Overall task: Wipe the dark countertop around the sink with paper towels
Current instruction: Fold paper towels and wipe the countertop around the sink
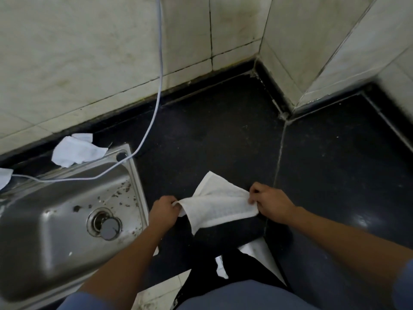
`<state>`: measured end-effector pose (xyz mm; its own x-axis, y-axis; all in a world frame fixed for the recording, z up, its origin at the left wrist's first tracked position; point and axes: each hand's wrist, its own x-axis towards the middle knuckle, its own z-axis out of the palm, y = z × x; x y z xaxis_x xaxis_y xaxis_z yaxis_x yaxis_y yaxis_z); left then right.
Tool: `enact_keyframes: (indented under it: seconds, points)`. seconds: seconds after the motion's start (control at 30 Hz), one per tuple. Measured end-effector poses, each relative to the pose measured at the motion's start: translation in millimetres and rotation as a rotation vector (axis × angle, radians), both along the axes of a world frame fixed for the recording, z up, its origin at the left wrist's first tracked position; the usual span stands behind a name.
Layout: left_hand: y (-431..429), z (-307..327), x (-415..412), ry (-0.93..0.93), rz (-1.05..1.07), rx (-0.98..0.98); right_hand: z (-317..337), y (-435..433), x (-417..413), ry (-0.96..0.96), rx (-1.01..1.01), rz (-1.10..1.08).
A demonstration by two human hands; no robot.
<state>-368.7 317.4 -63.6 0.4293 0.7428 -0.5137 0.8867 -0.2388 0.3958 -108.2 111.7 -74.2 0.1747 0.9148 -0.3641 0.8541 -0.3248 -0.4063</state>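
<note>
At the far left, a crumpled paper towel [77, 151] lies on the narrow strip of dark surface [223, 135] between the stainless steel sink [40, 253] and the tiled wall [89, 52]. A white cable [156, 101] hangs down the wall and trails across the sink's back rim.

Just right of the sink's right rim, the left hand [163, 212] has its fingers curled round one corner of a fresh white paper towel [216, 209] and pinches it. The sheet stretches from that hand to the right hand [270, 203], which pinches the opposite edge between thumb and fingertips. So the towel sits between the two hands, over the near part of the surface. One loose corner points away towards the wall and another hangs down towards the person. Whether any of it touches the surface I cannot tell.

The sheet looks thin, light and quite limp, with a quilted texture. It will probably sag and fold wherever it is not held, and tear if pulled hard between the hands or once it is wet. Held only at the corners it would likely wipe poorly. Folding or bunching it into a pad and pressing that flat under the fingers of one hand should work better.

Right of the right hand, a pale seam [279, 157] crosses the surface, and more dark surface lies beyond it.
</note>
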Motion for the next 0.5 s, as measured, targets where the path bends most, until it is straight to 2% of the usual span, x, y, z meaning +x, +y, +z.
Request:
enact_keyframes:
  seconds: [0.1, 0.3, 0.43, 0.5]
  points:
    - [0.8, -3.1, -10.7, 0.036, -0.077, 0.026, 4.1, -1.5, -8.0, 0.000, -0.046, -0.033]
    - [6.1, -3.4, -23.2, 0.021, -0.073, 0.059, 25.5, 47.5, -27.6, 0.029, 0.073, -0.281]
    - [-8.8, -4.7, -28.6, 0.006, -0.162, 0.035, 19.1, 107.3, -43.8, 0.040, -0.090, -0.302]
    - [-13.5, -5.3, -29.9, 0.004, -0.128, 0.019, 12.0, 121.9, -51.9, 0.001, -0.198, -0.279]
